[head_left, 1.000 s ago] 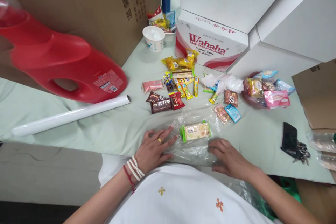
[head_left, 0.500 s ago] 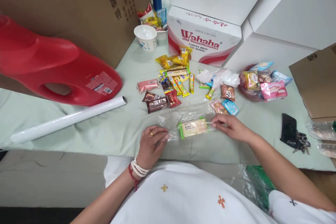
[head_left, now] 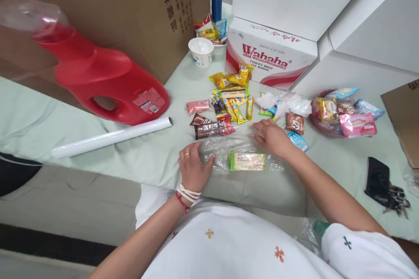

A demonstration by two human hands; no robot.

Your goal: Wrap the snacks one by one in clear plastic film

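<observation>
A green-and-cream snack packet (head_left: 249, 161) lies flat with a clear plastic bag or film (head_left: 220, 148) spread around it on the cloth. My left hand (head_left: 195, 166) rests at the left edge of the plastic, thumb and fingers apart. Beyond the packet on the right, my right hand (head_left: 270, 136) reaches over the plastic's far side, its fingers loosely stretched. Just past the hands lie dark brown chocolate packets (head_left: 207, 129), yellow snack sticks (head_left: 236, 110) and a brown round-printed packet (head_left: 294, 123). A blue packet (head_left: 298, 141) is partly behind my right wrist.
On the left stand a red jug (head_left: 114, 80) and a white tube (head_left: 113, 137). A paper cup (head_left: 200, 52) and a Wahaba-red-and-white water carton (head_left: 270, 59) are at the back. To the right are a bowl of snacks (head_left: 319, 124), a black case (head_left: 377, 179) and keys (head_left: 400, 200).
My right hand has let go of the plastic's right end and moved up and away from me. My left fingers have spread from a pinch. The view has shifted left.
</observation>
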